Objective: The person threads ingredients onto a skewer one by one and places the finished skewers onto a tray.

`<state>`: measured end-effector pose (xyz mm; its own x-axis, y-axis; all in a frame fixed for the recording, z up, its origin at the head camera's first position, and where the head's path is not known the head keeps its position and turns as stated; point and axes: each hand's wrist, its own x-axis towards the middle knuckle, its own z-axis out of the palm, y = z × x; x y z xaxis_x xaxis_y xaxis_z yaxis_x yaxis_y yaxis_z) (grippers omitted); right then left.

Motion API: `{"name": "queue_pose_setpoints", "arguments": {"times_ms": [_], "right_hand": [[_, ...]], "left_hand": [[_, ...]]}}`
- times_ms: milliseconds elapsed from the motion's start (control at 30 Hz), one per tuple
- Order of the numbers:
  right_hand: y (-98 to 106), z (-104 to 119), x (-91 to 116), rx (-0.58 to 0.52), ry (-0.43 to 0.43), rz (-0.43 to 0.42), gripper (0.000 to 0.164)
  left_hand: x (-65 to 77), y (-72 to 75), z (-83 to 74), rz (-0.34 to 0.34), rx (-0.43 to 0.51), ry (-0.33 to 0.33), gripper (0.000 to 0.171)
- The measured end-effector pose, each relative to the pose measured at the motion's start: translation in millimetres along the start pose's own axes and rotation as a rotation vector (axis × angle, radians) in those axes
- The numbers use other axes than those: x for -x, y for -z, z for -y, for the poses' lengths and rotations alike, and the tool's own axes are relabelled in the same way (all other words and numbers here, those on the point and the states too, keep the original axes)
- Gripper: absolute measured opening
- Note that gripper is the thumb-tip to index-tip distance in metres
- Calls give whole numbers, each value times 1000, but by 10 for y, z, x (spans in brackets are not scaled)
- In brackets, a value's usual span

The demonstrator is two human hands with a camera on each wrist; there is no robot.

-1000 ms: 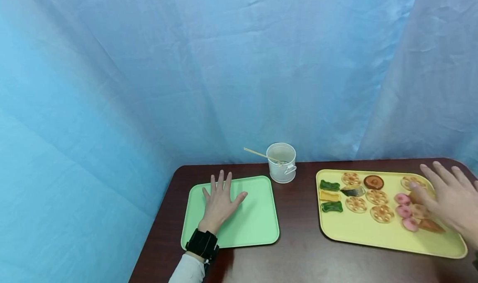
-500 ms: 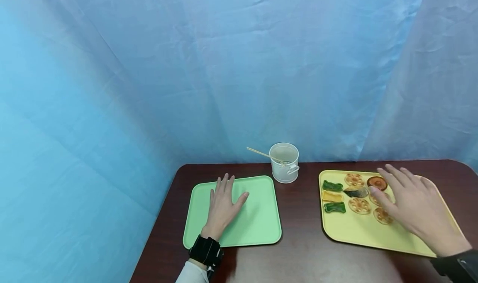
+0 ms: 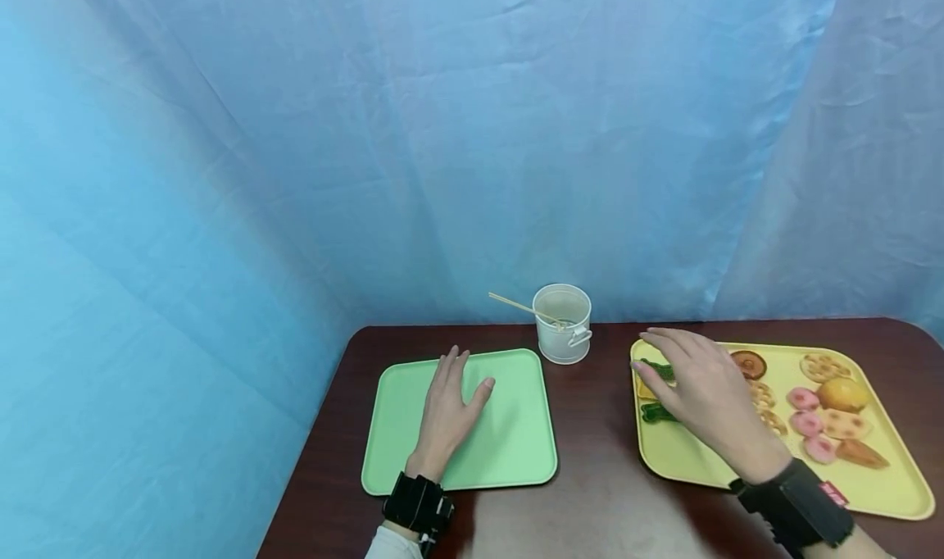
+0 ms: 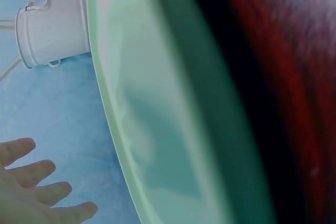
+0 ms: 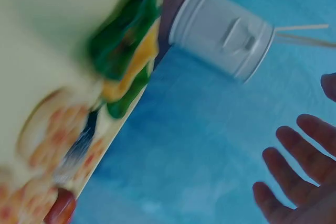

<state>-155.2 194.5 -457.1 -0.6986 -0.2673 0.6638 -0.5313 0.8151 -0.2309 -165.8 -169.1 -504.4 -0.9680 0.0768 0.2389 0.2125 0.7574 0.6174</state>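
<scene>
My left hand (image 3: 446, 415) hovers palm down over the green tray (image 3: 519, 436), fingers straight and thumb spread, holding nothing. Over the left end of the yellow tray (image 3: 682, 452) is my right hand (image 3: 708, 395), its fingers extended with nothing in them. Beneath it lie green pepper pieces (image 5: 123, 45) with a yellow pepper piece (image 5: 142, 59) between them. The right wrist view shows a silvery, dark-tailed piece (image 5: 79, 145) beside holed, lotus-root-like slices (image 5: 58, 129). In the head view my right hand hides part of this food.
A white metal bucket (image 3: 564, 342) stands at the back between the trays, thin wooden sticks (image 3: 512, 302) leaning out of it. Farther right on the yellow tray are a brown round piece (image 3: 750, 365), pink rings (image 3: 807, 422) and a yellow lump (image 3: 844, 395). A blue curtain (image 3: 472, 133) hangs behind the table.
My right hand has swept left across the yellow tray, from its right end to the pepper pieces. My left hand has stayed over the green tray, shifting only slightly.
</scene>
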Motion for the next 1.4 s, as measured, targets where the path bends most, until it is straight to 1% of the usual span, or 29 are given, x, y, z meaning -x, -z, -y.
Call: {"name": "queue_pose_setpoints", "arguments": {"times_ms": [167,400,667,867,1000,1133,1267,1400], "right_hand": [[-181,186,-169,-61,52,-54,37],[-357,405,-342,-157,36,-86,30],[-465,536,-474,-199,12,-110,24],[-516,568,-522,-201,6,-128,18],[-532,575,-533,-197,14,-136,16],[-504,573,-542,-192,17,-159,16],[-412,560,-555,-196,20,-190,17],[-272,547,-569,-193,39,-222,13]], "left_hand": [[53,-16,12,-11,35,1,69],[107,-50,1,-22,58,-11,67],[127,-78,-41,-15,60,12,68],[134,-92,-40,-31,58,-3,68],[136,-98,-32,-37,62,0,67],[140,-100,-33,-25,66,17,67],[144,-99,-41,-23,68,14,66],[140,-93,-52,-34,65,-5,65]]}}
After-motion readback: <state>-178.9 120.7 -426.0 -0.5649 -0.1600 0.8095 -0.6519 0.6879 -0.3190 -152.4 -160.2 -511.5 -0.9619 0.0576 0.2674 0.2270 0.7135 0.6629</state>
